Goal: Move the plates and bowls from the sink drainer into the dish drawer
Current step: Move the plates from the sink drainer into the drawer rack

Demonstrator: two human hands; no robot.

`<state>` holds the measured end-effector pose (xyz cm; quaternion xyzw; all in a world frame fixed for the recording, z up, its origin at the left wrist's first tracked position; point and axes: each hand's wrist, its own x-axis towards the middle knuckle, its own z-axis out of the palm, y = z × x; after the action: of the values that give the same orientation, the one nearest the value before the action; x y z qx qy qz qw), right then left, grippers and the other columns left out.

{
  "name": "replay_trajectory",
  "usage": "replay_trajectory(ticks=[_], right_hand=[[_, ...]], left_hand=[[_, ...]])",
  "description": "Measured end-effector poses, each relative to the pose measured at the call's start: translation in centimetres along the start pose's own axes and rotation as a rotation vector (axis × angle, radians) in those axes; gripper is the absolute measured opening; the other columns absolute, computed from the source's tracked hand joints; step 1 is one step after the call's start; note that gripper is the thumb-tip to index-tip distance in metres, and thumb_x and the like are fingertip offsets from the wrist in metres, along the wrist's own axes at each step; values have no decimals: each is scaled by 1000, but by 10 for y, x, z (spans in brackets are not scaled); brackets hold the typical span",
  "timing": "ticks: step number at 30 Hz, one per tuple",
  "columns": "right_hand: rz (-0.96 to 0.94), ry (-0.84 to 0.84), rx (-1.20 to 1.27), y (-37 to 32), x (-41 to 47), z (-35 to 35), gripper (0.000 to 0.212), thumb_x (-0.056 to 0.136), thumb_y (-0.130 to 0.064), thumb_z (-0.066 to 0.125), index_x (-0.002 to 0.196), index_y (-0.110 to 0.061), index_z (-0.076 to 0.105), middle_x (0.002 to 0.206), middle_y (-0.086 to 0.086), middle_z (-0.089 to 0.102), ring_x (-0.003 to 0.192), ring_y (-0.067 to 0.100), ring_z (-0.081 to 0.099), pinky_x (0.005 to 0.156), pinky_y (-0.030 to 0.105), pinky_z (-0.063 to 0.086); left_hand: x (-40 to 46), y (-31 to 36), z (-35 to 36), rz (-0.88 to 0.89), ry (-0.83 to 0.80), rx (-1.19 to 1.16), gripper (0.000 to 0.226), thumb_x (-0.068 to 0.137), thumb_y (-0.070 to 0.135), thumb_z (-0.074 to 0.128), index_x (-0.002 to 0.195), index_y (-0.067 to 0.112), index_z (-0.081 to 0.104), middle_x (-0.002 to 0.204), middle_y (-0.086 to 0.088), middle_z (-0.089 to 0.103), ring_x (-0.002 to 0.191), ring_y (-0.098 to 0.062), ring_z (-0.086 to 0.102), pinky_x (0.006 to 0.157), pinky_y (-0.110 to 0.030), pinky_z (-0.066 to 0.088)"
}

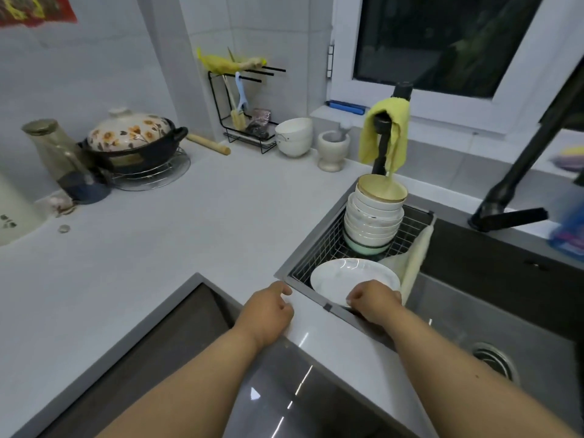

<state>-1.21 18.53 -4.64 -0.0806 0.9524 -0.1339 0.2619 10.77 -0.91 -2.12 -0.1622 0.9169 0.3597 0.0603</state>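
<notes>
The right hand (374, 300) is curling its fingers over the near rim of a white plate (350, 278), which is lying tilted in the wire drainer (319, 251) set in the sink's left end, face turned up and toward the person. The left hand (268, 311) is resting loosely curled, holding nothing, on the worktop's (177, 235) front edge just left of the plate. Behind the plate, a stack of bowls (373, 216) is standing mouth-up at the drainer's far end.

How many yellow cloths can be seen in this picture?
1: the yellow cloth hangs over the black tap behind the drainer. Others may be hidden.
</notes>
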Motion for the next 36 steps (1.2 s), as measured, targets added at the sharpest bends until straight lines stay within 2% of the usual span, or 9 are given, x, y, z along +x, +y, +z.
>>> replay_trajectory(ticks=[7, 12, 15, 21, 24, 26, 28, 32, 36], right_hand=[[-153, -107, -145, 9, 7, -9, 24, 77, -10, 55, 85, -26, 71, 99, -7, 70, 99, 17, 60, 95, 31, 45], [-297, 83, -332, 16, 7, -4, 18, 81, -16, 58, 89, -24, 72, 93, -3, 69, 96, 25, 58, 84, 28, 41], [-369, 176, -476, 6, -1, -18, 14, 78, -12, 60, 83, -25, 60, 89, -3, 56, 86, 22, 53, 78, 25, 32], [-419, 330, -356, -11, -25, -54, 23, 83, -12, 54, 99, -22, 66, 89, -7, 45, 94, 18, 54, 89, 28, 32], [-475, 303, -315, -25, -50, -73, 11, 86, -18, 56, 91, -26, 62, 89, -6, 46, 88, 19, 51, 94, 30, 34], [-528, 328, -303, -38, -71, -89, 5, 85, -19, 57, 84, -23, 59, 89, -4, 51, 83, 19, 49, 85, 29, 34], [-579, 342, -332, -52, -92, -105, 11, 85, -21, 57, 91, -21, 67, 92, -3, 58, 86, 20, 54, 79, 28, 30], [-782, 326, -506, -85, -135, -123, 18, 85, -23, 57, 100, -28, 66, 95, -8, 56, 93, 18, 56, 89, 30, 34], [-1036, 377, -523, -111, -157, -115, 22, 80, -14, 58, 94, -27, 70, 88, -7, 57, 88, 18, 55, 82, 30, 34]], left_hand=[[12, 6, 3, -15, 2, 0, 30, 90, 15, 46, 118, 20, 54, 65, 11, 54, 62, -7, 50, 58, -21, 37], [15, 9, 3, -33, 13, -36, 28, 88, 13, 46, 114, 19, 55, 65, 10, 54, 62, -8, 50, 58, -22, 37], [16, 12, 3, -53, 21, -73, 26, 88, 13, 44, 110, 22, 56, 67, 6, 58, 66, -14, 54, 64, -25, 42], [18, 16, 3, -105, 80, -179, 23, 88, 13, 45, 104, 22, 58, 78, -6, 69, 77, -21, 64, 71, -28, 50], [17, 24, -2, -161, 132, -402, 20, 93, 12, 44, 108, 11, 59, 80, -7, 69, 66, -17, 61, 61, -23, 48], [16, 32, -10, -233, 161, -613, 23, 99, 17, 42, 110, 4, 57, 74, -11, 66, 57, -19, 57, 56, -26, 49], [12, 41, -23, -340, 141, -833, 31, 102, 28, 37, 112, 2, 53, 70, -14, 65, 55, -22, 58, 53, -29, 50], [-2, 38, -50, -480, 36, -1096, 58, 98, 55, 32, 108, 3, 56, 76, -19, 69, 52, -23, 66, 47, -26, 51], [-35, 21, -74, -468, 28, -1184, 20, 95, 17, 46, 93, 1, 57, 53, -10, 62, 38, -14, 58, 35, -16, 43]])
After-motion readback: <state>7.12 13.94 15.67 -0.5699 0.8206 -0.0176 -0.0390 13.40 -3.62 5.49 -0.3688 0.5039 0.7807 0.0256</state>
